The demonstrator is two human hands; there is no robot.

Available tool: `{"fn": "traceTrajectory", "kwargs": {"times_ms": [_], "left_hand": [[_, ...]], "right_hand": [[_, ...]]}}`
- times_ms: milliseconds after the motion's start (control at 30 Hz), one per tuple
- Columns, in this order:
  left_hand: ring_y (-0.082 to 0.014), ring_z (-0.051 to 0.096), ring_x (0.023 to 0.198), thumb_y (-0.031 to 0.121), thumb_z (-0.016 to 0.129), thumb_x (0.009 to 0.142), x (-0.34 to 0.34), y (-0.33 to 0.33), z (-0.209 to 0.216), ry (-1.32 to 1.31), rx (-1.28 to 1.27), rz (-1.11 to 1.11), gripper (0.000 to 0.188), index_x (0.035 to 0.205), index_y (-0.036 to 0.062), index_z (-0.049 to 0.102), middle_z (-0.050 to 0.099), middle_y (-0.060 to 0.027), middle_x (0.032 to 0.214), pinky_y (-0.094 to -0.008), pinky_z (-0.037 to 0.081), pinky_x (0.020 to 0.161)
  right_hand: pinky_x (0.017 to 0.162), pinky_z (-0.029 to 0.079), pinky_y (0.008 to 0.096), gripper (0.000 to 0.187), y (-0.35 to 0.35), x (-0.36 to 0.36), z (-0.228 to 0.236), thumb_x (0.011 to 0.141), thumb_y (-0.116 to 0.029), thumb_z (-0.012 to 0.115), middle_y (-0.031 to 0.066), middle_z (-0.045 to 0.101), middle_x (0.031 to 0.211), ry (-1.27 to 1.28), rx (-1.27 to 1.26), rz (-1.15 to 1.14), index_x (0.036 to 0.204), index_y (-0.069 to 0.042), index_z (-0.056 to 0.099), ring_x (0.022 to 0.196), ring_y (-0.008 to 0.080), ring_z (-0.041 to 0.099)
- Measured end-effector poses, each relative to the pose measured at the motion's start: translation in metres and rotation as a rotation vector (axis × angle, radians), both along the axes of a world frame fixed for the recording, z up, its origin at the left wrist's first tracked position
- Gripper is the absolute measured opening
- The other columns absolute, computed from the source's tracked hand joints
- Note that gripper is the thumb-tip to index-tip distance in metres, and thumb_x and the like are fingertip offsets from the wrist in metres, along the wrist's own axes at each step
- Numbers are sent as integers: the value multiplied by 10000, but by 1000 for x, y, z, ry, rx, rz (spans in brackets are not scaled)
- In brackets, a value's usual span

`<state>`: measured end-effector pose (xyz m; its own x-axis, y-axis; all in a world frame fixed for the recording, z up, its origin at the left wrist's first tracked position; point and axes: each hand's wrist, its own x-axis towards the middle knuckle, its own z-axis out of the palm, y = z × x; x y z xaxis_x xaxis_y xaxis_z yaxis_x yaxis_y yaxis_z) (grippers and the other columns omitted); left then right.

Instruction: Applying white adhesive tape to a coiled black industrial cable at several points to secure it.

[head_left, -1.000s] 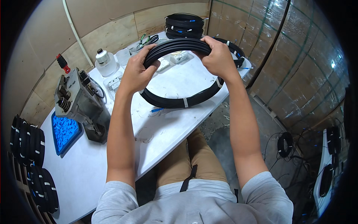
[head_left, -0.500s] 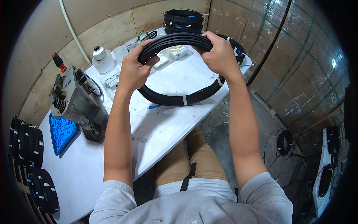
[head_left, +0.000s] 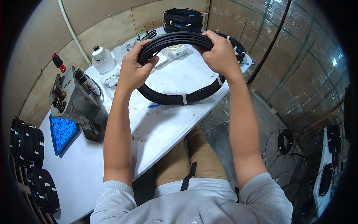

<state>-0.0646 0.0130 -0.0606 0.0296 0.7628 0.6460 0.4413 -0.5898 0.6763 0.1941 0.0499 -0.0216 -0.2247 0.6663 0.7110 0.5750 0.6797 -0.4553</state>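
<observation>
A large coil of black cable [head_left: 175, 38] is held up at its far side by both my hands, above the white table [head_left: 160, 128]. My left hand [head_left: 138, 69] is wrapped round the coil's upper left, thumb on the inside. Round the upper right, my right hand [head_left: 216, 52] grips the same coil. White ties bind the coil at its near side and near right. A blue connector [head_left: 154, 106] sticks out by the near left of the coil. Partly behind my right hand lies another black coil [head_left: 238, 50] with white ties.
Black coils [head_left: 182, 18] are stacked at the back. To the left stand a grey metal machine [head_left: 82, 100], a blue tray [head_left: 56, 145] of small blue parts, a red-black screwdriver [head_left: 59, 62] and a white bottle [head_left: 99, 54]. More coils [head_left: 28, 142] hang far left. Wrapped cartons [head_left: 291, 56] line the right.
Almost nothing differs. The coil in my hands has risen very slightly, and both hands keep the same grip.
</observation>
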Motion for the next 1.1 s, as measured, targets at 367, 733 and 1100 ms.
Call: {"fn": "traceTrajectory", "kwargs": {"times_ms": [367, 733, 1100], "left_hand": [[-76, 568, 800, 88, 742, 874, -1, 1, 0, 20, 27, 13, 459, 1297, 35, 572, 667, -14, 924, -232, 454, 715], [-324, 688, 764, 130, 752, 858, 40, -5, 51, 425, 213, 173, 310, 1128, 46, 627, 716, -163, 864, -377, 533, 724], [-267, 687, 700, 204, 764, 885, 37, 16, 53, 414, 82, 167, 270, 1054, 33, 643, 726, -159, 839, -373, 515, 661]], "right_hand": [[673, 526, 391, 192, -2, -1, 5, 819, -121, 743, 184, 720, 823, -17, -9, -1, 975, -30, 679, 745, 337, 708], [669, 532, 407, 213, 2, 4, 11, 795, -133, 761, 200, 698, 757, -75, -88, 3, 950, -15, 676, 706, 360, 693], [665, 547, 426, 202, 24, 7, -36, 811, -112, 777, 176, 707, 807, 165, 147, -144, 933, -25, 640, 753, 371, 706]]}}
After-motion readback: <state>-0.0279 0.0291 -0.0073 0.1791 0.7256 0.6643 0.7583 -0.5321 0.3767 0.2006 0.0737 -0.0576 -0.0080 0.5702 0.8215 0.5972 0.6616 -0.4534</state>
